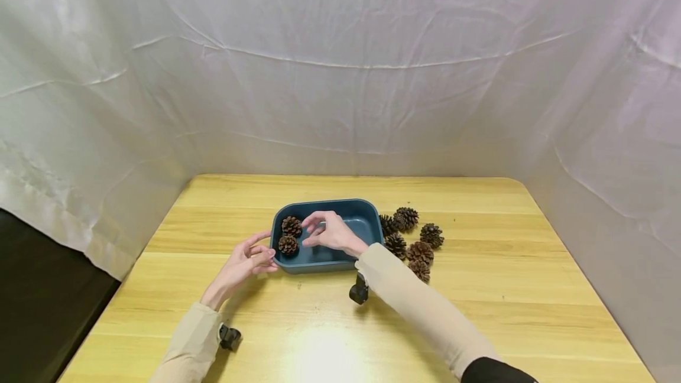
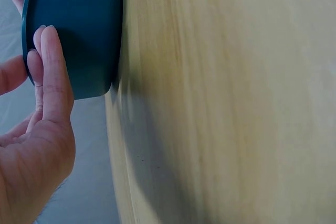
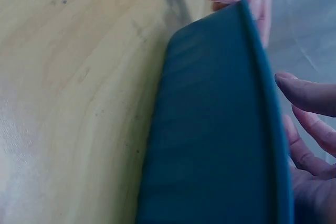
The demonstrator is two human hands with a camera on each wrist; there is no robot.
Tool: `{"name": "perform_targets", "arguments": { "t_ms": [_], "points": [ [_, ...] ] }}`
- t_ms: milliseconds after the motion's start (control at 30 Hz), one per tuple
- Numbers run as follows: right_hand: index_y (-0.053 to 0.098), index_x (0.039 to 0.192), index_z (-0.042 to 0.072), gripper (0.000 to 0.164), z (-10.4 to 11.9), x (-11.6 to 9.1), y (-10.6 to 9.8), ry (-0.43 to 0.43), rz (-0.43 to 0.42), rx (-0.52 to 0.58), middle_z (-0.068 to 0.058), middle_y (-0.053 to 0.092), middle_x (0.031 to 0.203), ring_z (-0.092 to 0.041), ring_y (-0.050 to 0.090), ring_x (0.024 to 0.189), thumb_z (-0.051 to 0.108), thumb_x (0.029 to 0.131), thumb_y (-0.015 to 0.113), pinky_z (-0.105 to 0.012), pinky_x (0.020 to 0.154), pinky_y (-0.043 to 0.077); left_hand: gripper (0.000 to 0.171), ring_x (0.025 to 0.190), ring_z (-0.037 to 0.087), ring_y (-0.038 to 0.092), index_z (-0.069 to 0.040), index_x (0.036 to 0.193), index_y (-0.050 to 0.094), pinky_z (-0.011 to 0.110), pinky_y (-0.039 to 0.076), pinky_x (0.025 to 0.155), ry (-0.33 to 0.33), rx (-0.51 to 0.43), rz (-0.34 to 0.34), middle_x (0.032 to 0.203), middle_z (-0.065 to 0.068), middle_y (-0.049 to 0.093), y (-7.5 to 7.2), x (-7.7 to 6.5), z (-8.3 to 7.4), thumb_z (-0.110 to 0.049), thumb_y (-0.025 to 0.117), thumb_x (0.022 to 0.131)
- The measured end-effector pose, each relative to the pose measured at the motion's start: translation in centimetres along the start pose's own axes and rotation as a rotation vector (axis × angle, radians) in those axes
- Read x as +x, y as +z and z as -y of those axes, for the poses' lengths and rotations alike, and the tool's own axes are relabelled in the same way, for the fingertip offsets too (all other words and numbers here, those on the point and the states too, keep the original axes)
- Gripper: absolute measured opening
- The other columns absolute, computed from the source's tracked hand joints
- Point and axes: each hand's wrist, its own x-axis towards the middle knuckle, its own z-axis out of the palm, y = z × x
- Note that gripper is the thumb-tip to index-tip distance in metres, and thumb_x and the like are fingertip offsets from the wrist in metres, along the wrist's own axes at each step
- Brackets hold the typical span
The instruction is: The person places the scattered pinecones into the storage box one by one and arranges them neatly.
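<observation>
Beige sleeves (image 1: pixel 422 309), small black wrist cameras (image 1: pixel 230 337), black cloth (image 1: pixel 495 370) above right sleeve

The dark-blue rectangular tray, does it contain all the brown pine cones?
No, two pine cones lie inside the tray, while other cones lie on the yellow wooden table beside it.

The right sleeve (image 1: pixel 422 309) is covering the near right corner of a blue tray (image 1: pixel 319 268) and part of a pine cone (image 1: pixel 421 269). The tray is running off the left wrist view's top edge; in the right wrist view, its wall is hiding two inner pine cones (image 1: pixel 291 226), and the frame's edge is cropping the right hand (image 1: pixel 332 233).
</observation>
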Motion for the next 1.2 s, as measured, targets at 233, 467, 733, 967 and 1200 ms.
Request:
{"name": "perform_targets", "arguments": {
  "t_ms": [233, 467, 733, 967, 1200],
  "points": [
    [0.068, 0.118, 0.008, 0.035, 0.3, -2.3, -1.6, -0.027, -0.031, 0.054, -0.025, 0.064, 0.119, -0.016, 0.069, 0.089, 0.008, 0.085, 0.080, -0.029, 0.077, 0.062, 0.069, 0.083, 0.012, 0.071, 0.010, 0.156, 0.016, 0.031, 0.066, 0.086, 0.014, -0.020, -0.002, 0.096, 0.003, 0.066, 0.1, -0.1, 0.2, -0.002, 0.056, 0.100],
    [0.067, 0.122, 0.009, 0.036, -0.2, -5.2, -4.1, -0.095, -0.072, 0.035, -0.025, 0.063, 0.124, -0.020, 0.067, 0.097, 0.009, 0.087, 0.078, -0.031, 0.081, 0.062, 0.068, 0.084, 0.017, 0.073, 0.009, 0.155, 0.018, 0.037, 0.065, 0.088, 0.030, 0.009, -0.012, 0.097, 0.005, 0.066, 0.2, -0.2, 0.4, -0.004, 0.056, 0.100],
    [0.065, 0.126, 0.005, 0.037, -1.1, -9.0, -7.4, -0.144, -0.157, 0.075, -0.028, 0.061, 0.126, -0.021, 0.066, 0.102, 0.009, 0.091, 0.074, -0.028, 0.084, 0.063, 0.068, 0.082, 0.014, 0.072, 0.009, 0.156, 0.018, 0.036, 0.066, 0.086, 0.034, 0.015, -0.027, 0.096, 0.004, 0.066, 0.3, -0.2, 0.5, -0.002, 0.055, 0.100],
    [0.061, 0.125, -0.009, 0.042, -3.2, -12.2, -10.1, -0.206, -0.338, 0.114, -0.021, 0.067, 0.117, -0.006, 0.067, 0.096, 0.001, 0.087, 0.075, -0.019, 0.085, 0.062, 0.067, 0.083, 0.015, 0.073, 0.011, 0.155, 0.018, 0.033, 0.066, 0.085, 0.043, 0.009, -0.018, 0.096, 0.003, 0.066, 0.4, -0.3, 0.6, -0.001, 0.054, 0.100],
    [0.053, 0.126, -0.018, 0.045, -5.7, -15.3, -12.4, -0.255, -0.447, 0.196, 0.012, 0.071, 0.108, -0.005, 0.067, 0.099, -0.008, 0.086, 0.070, -0.013, 0.092, 0.058, 0.067, 0.083, 0.016, 0.073, 0.009, 0.155, 0.019, 0.037, 0.066, 0.086, 0.043, 0.003, -0.020, 0.096, 0.003, 0.067, 0.4, -0.4, 0.6, -0.002, 0.055, 0.100]
  ]
}}
